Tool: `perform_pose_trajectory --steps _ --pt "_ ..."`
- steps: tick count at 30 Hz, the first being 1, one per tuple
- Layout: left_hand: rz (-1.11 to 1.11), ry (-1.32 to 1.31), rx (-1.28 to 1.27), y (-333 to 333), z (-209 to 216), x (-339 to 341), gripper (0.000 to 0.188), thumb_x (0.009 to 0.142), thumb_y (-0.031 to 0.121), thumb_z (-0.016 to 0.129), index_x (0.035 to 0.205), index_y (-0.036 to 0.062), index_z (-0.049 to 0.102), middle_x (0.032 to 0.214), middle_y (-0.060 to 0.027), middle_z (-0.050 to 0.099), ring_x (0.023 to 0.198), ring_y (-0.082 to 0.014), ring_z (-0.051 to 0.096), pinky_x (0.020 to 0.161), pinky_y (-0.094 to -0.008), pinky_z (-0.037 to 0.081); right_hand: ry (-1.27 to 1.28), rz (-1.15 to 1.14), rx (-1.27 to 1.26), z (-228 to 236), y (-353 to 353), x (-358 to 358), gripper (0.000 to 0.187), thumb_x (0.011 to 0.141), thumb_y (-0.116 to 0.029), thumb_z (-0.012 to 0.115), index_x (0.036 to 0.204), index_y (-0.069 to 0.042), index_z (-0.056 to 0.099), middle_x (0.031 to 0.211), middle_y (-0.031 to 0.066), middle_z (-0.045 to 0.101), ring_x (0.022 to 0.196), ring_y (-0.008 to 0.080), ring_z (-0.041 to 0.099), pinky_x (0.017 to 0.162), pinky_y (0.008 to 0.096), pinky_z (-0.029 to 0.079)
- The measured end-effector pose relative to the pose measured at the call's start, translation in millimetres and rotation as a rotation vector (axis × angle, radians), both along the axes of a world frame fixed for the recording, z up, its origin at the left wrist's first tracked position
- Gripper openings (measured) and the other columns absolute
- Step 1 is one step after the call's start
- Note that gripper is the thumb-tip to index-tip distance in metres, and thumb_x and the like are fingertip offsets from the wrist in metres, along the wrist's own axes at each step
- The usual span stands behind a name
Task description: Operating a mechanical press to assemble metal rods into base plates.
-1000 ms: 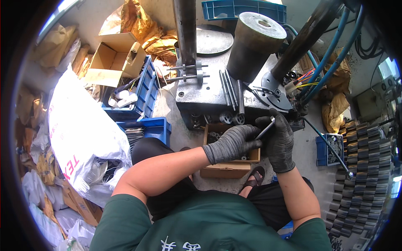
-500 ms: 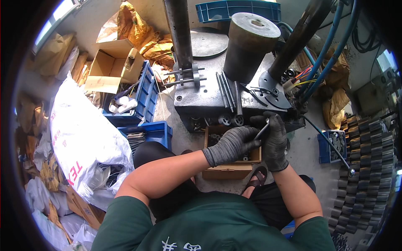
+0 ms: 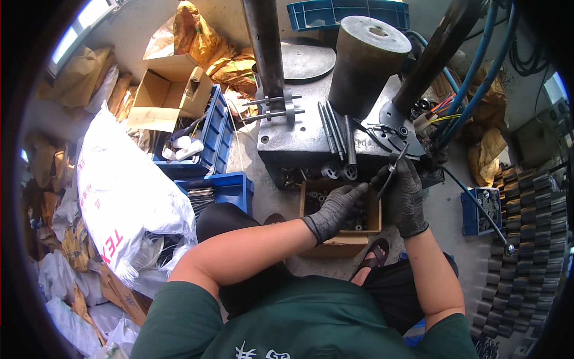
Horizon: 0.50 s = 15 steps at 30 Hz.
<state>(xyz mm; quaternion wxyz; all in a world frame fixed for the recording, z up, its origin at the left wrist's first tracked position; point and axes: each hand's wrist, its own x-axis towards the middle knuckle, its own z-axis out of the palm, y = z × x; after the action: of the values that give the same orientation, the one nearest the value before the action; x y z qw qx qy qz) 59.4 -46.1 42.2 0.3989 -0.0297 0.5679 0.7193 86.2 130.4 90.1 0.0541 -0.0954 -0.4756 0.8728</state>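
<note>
Both my hands wear dark grey gloves. My right hand (image 3: 405,194) is closed around a thin metal rod (image 3: 391,170), which slants up past the fingers toward the machine table. My left hand (image 3: 339,212) is apart from the rod, its fingers loosely bent and partly spread over a cardboard box (image 3: 341,237) of small metal parts. I see nothing held in it. Just beyond my hands is the steel machine table (image 3: 287,140). On it lie several slim metal rods (image 3: 332,131), a short thick tube (image 3: 350,140) and a curved steel plate (image 3: 391,136) with thin dark strips.
A large steel cylinder (image 3: 366,69) and two upright columns stand on the table. To the left are blue crates (image 3: 224,128), an open carton (image 3: 156,96) and a white woven sack (image 3: 128,191). At right are a lever with a ball end (image 3: 509,249), a small blue bin (image 3: 468,215) and stacked metal parts (image 3: 520,251).
My left hand has come off the rod and moved slightly down over the box. My right hand keeps the rod, now tilted more upright. The whole view has shifted slightly.
</note>
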Motion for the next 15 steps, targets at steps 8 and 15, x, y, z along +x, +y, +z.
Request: perform_pose_trajectory --steps 8,15 --pt "0.407 -0.180 -0.292 -3.2 -61.9 -43.0 0.050 0.085 0.035 0.080 0.119 0.0049 0.060 0.102 -0.0094 0.067 0.087 -0.0198 0.066 0.075 -0.0390 0.057 -0.211 0.375 1.678 -27.9 20.5 -21.4 0.029 0.097 -0.028 0.058 0.115 -0.009 0.070 0.103 0.0169 0.072 0.101 0.0365 0.070 0.092 0.0478 0.054" --pt "0.422 -0.015 -0.246 5.3 -69.4 -52.9 0.055 0.082 0.030 0.081 0.123 0.0003 0.059 0.104 -0.0115 0.069 0.088 -0.0205 0.068 0.077 -0.0340 0.056 -0.217 0.424 1.938 -32.2 -5.1 -46.2 0.028 0.093 -0.030 0.062 0.114 -0.015 0.073 0.105 0.0167 0.070 0.102 0.0351 0.069 0.090 0.0477 0.055"
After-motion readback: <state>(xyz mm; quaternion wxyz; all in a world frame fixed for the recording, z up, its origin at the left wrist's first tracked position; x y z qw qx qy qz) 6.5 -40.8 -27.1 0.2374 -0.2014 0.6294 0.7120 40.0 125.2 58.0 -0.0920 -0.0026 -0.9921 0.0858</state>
